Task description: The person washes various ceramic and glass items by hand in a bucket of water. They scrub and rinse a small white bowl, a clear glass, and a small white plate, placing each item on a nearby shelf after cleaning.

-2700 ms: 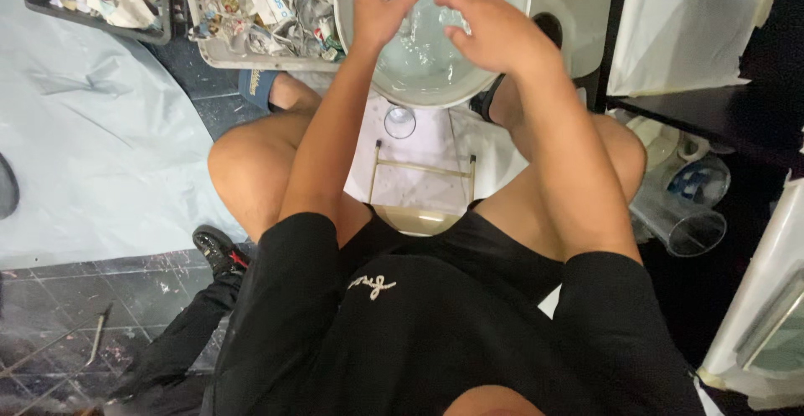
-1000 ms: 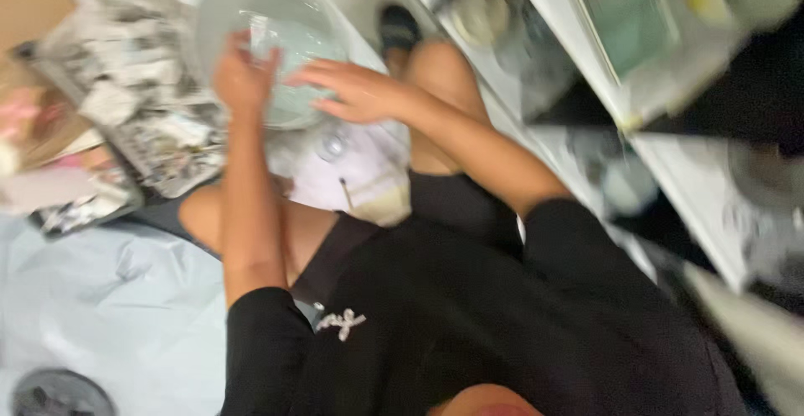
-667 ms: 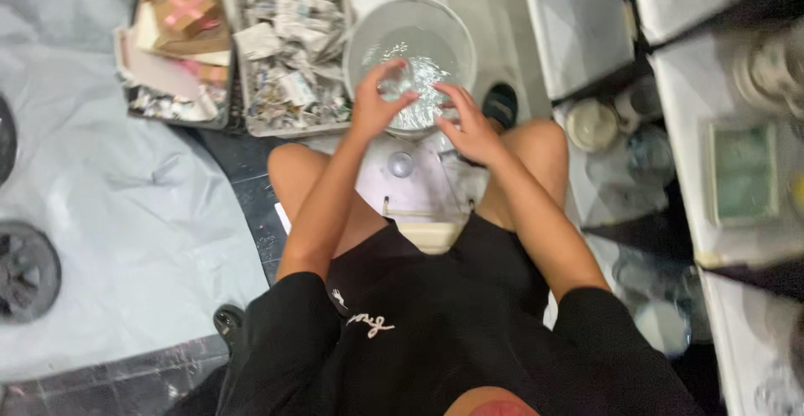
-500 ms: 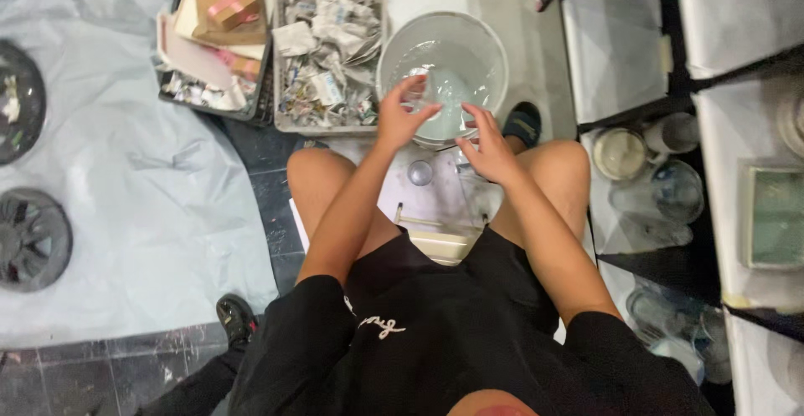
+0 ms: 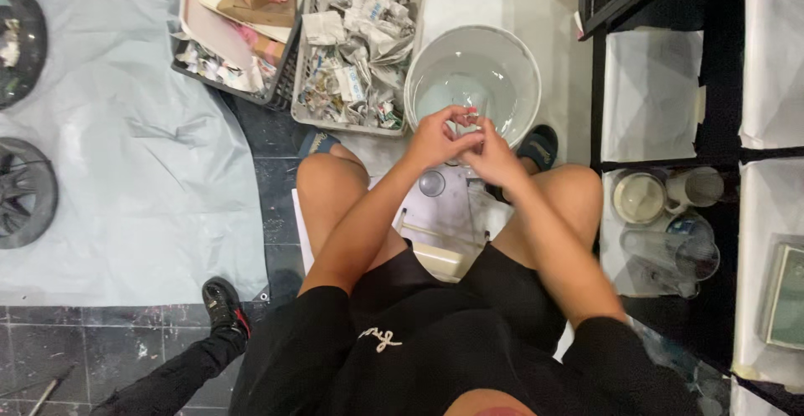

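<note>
1. Holding a small clear glass piece between both hands, you have your left hand and right hand pressed together over the near rim of the round white basin of water. The fingers of both hands curl in on the piece, though how firmly is hard to tell.
2. Wet fingers on smooth glass could slip, in my judgement; a drop from here would land in the basin or on the white sheet between your knees.
3. Just under your left hand sits a small clear round glass; a falling piece, or a lowered wrist, could strike it.
4. Water can drip off your hands onto the sheet, and the grey crate of crumpled newspaper beside the basin could get wet.
</note>
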